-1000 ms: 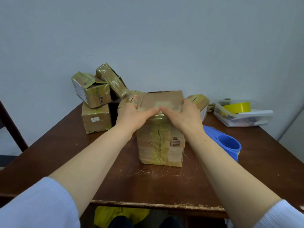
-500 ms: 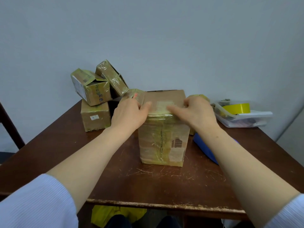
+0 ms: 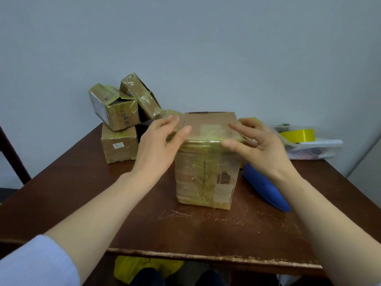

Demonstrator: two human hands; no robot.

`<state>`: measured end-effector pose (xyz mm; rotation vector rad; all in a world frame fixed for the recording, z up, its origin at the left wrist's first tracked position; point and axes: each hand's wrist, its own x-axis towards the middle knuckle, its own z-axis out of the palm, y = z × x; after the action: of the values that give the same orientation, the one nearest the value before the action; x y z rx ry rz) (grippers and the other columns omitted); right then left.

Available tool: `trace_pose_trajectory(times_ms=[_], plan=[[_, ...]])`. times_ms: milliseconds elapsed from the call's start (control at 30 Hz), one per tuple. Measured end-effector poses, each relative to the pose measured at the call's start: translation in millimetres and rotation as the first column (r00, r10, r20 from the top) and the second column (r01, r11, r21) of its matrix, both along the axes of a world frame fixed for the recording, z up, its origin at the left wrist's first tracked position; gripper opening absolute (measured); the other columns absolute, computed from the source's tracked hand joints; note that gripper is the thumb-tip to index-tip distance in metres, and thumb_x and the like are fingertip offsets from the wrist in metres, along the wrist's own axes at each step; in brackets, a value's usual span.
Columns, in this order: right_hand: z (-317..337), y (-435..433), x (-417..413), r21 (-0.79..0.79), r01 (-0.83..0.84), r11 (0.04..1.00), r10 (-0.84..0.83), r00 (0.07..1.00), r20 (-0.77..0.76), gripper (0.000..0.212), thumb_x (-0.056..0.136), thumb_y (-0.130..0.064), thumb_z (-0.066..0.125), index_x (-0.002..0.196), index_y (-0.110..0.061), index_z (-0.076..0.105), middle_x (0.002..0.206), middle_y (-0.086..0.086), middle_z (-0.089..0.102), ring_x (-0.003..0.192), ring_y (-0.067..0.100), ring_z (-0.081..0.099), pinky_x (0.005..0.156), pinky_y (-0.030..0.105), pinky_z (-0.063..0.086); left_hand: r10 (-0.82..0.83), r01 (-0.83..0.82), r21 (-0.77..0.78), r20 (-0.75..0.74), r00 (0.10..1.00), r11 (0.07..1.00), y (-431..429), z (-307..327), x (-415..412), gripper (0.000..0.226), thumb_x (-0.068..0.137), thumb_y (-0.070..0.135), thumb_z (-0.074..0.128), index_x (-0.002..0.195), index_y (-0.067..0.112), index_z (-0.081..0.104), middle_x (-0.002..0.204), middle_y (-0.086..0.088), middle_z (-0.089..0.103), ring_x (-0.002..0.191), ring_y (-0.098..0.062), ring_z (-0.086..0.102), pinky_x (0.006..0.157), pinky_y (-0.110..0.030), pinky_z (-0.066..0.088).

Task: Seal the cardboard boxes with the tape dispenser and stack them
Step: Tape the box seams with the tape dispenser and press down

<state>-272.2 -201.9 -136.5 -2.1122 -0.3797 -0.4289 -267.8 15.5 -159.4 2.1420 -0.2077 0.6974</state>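
A tall cardboard box point(image 3: 206, 172), wrapped in yellowish tape and bearing a barcode, stands upright at the table's middle. My left hand point(image 3: 158, 145) is at its top left edge with fingers straight, the thumb touching the top. My right hand point(image 3: 257, 145) hovers at the top right edge, fingers spread and loosely bent, holding nothing. The blue tape dispenser point(image 3: 266, 188) lies on the table just right of the box, partly hidden by my right forearm. Three taped boxes point(image 3: 119, 129) are piled at the back left.
A clear plastic tray point(image 3: 317, 147) with a yellow tape roll point(image 3: 299, 134) sits at the back right. The brown wooden table point(image 3: 185, 232) has a worn front edge. A dark chair frame point(image 3: 12, 153) stands at the left. A grey wall rises behind.
Both hands have slid apart from the middle of the box's top front edge out to its two sides. My right forearm now covers the dispenser's blue cup.
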Motion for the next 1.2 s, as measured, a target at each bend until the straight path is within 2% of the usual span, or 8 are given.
trace_pose_trajectory(times_ms=[200,367,500,633,700,833,1033,1200], plan=[[4,13,4,-0.281,0.127,0.951,-0.070,0.976,0.204,0.027,0.074,-0.049,0.070,0.094,-0.030,0.075,0.095,-0.011,0.060,0.096,0.011,0.055,0.079,0.039,0.048,-0.071,0.023,0.186,0.258,0.963,0.982,-4,-11,-1,0.042,0.072,0.058,0.067,0.097,0.026,0.076,0.100,0.014,0.067,0.100,-0.007,0.059,0.079,-0.028,0.052],[7,21,9,-0.422,0.210,0.882,-0.086,0.952,0.294,0.030,0.076,-0.051,0.068,0.083,-0.023,0.070,0.085,-0.009,0.050,0.083,0.009,0.047,0.063,0.031,0.036,-0.184,0.160,0.167,0.139,0.973,0.973,6,2,12,0.032,0.071,0.051,0.068,0.089,0.027,0.077,0.083,0.023,0.064,0.097,-0.007,0.062,0.086,-0.038,0.052],[12,0,16,-0.291,-0.072,0.954,0.123,0.979,0.160,0.003,0.078,-0.030,0.074,0.079,-0.028,0.074,0.086,-0.005,0.064,0.085,0.014,0.061,0.076,0.036,0.049,-0.368,0.363,0.085,0.065,0.927,0.928,19,7,17,0.029,0.069,0.028,0.074,0.093,0.013,0.073,0.085,0.018,0.068,0.086,0.002,0.065,0.105,-0.046,0.042],[22,-14,12,-0.122,-0.211,0.970,0.211,0.977,-0.008,0.015,0.078,-0.008,0.074,0.079,-0.023,0.073,0.093,-0.006,0.071,0.100,0.006,0.064,0.097,0.028,0.047,-0.446,0.446,-0.023,-0.098,0.890,0.895,30,16,16,0.021,0.070,0.008,0.078,0.091,0.013,0.074,0.090,0.017,0.072,0.094,0.004,0.065,0.103,-0.028,0.043],[29,-4,10,-0.127,-0.138,0.982,0.131,0.989,-0.066,0.006,0.080,-0.015,0.070,0.076,-0.019,0.073,0.088,-0.006,0.070,0.093,0.006,0.063,0.092,0.031,0.048,-0.392,0.393,0.084,-0.024,0.920,0.916,22,22,16,0.015,0.073,0.017,0.078,0.088,0.016,0.076,0.090,0.012,0.072,0.092,0.004,0.064,0.102,-0.031,0.044],[23,19,9,-0.511,0.067,0.857,0.009,0.990,0.144,0.034,0.074,-0.054,0.065,0.093,-0.028,0.074,0.090,-0.008,0.055,0.082,0.009,0.052,0.072,0.032,0.046,-0.387,0.350,0.253,0.114,0.915,0.902,-4,24,20,0.031,0.068,0.055,0.066,0.087,0.032,0.072,0.079,0.016,0.070,0.085,-0.003,0.061,0.101,-0.045,0.043],[9,-15,19,-0.233,-0.167,0.958,0.198,0.973,0.116,0.019,0.078,-0.019,0.073,0.097,-0.021,0.073,0.096,-0.007,0.066,0.099,0.007,0.061,0.090,0.028,0.049,-0.371,0.363,0.114,0.049,0.927,0.925,16,12,25,0.018,0.067,0.040,0.074,0.080,0.027,0.076,0.084,0.015,0.069,0.090,-0.007,0.061,0.100,-0.035,0.044],[-9,-12,16,0.110,-0.087,0.990,0.071,0.988,0.140,0.028,0.064,-0.030,0.077,0.091,-0.032,0.069,0.118,-0.012,0.055,0.114,-0.007,0.049,0.086,0.002,0.039,-0.287,0.301,-0.131,0.116,0.951,0.945,14,-2,11,0.035,0.068,0.022,0.077,0.102,0.017,0.070,0.109,0.011,0.065,0.109,-0.003,0.059,0.097,-0.026,0.049]])
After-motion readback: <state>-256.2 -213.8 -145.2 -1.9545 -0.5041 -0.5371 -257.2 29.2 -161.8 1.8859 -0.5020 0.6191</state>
